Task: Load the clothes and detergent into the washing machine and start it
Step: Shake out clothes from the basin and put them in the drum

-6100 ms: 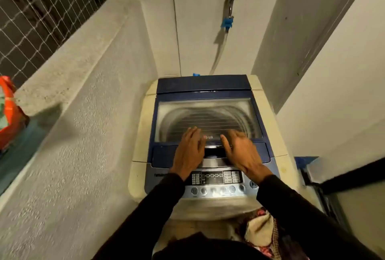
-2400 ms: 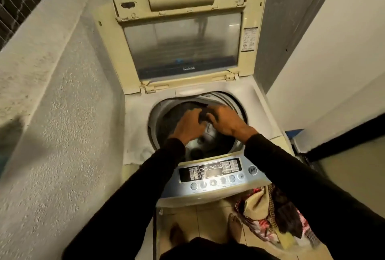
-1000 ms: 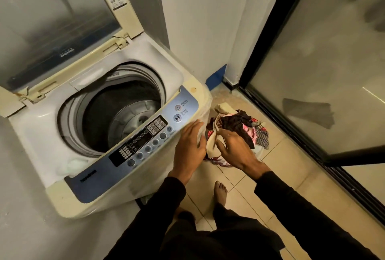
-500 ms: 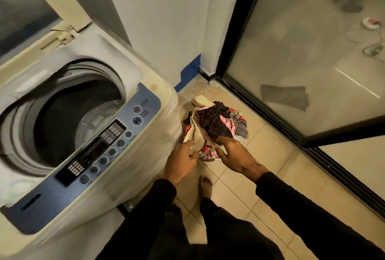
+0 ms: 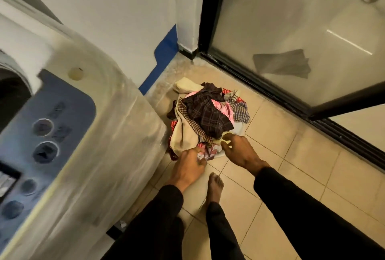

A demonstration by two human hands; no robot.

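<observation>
Reaching down to the clothes pile [image 5: 205, 118] on the floor [image 5: 291, 155], both hands now at its near edge. Half a sec back they hovered at the near edge of the heap; now L hand [image 5: 187, 166] has closed in, grip pinching a fold of pink/white cloth at the pile's near-left corner, knuckles up. R hand [image 5: 239, 151] sits at the near-right edge, grip spread, fingertips touching or just shy of the cloth — can't tell which, nothing clamped yet.

View has swung right & down vs. a sec ago: washing machine [image 5: 116, 134] now only at frame left, blurred, drum mostly out of shot. Lid was closed ~6 s back, then raised; drum looked bare of clothes when last in clear view. So lid step done, loading not begun.

Pile: dark plaid on top, cream cloth draped down left side, checked pieces at right. Lies just beside machine's right flank, near the glass door [image 5: 291, 30]. Seems to rest in a pale basin, only a sliver of rim showing, not sure.

Bare foot [image 5: 214, 184] planted just near of the pile.

Judgement: first grab under way. Loose heap, bits likely to drop on lift. No detergent in view.
</observation>
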